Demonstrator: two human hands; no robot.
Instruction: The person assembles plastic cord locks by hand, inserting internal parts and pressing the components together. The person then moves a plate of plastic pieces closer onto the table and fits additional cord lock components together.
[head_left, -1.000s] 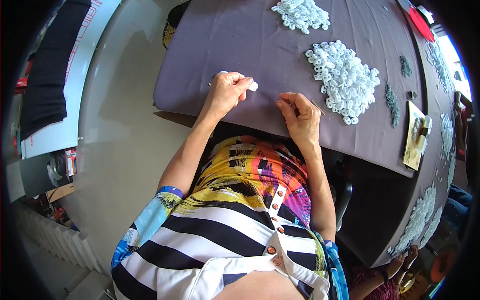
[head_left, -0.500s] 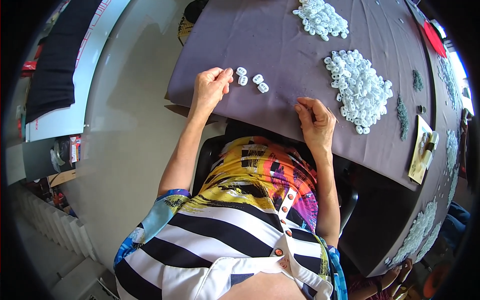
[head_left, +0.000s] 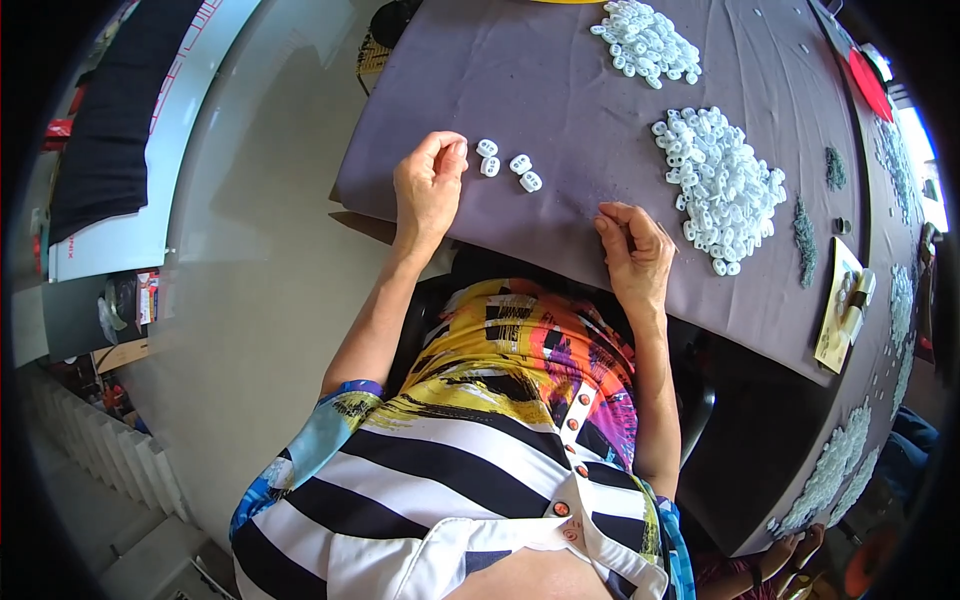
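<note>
Small white oval pieces with two holes, like cord stoppers point(head_left: 530, 182), lie in two touching pairs on the dark cloth-covered table point(head_left: 560, 90). Just left of them, my left hand point(head_left: 430, 188) is closed, thumb against the bent forefinger; anything pinched there is too small to make out. My right hand point(head_left: 638, 250) rests at the table's near edge, fingers curled and the thumb near the forefinger. What it may hold is hidden. Right beside it spreads a large heap of the same white pieces point(head_left: 722, 185).
A second white heap point(head_left: 648, 42) lies farther back. To the right are dark green clumps point(head_left: 805, 242), a yellow card point(head_left: 832, 325) with a whitish tube-like thing on it, and a red disc point(head_left: 868, 85). Another person's hands point(head_left: 795, 552) show at the lower right.
My left hand has turned a little more upright and shifted slightly right. My right hand stays almost in place. A yellow edge has come into view at the top.
</note>
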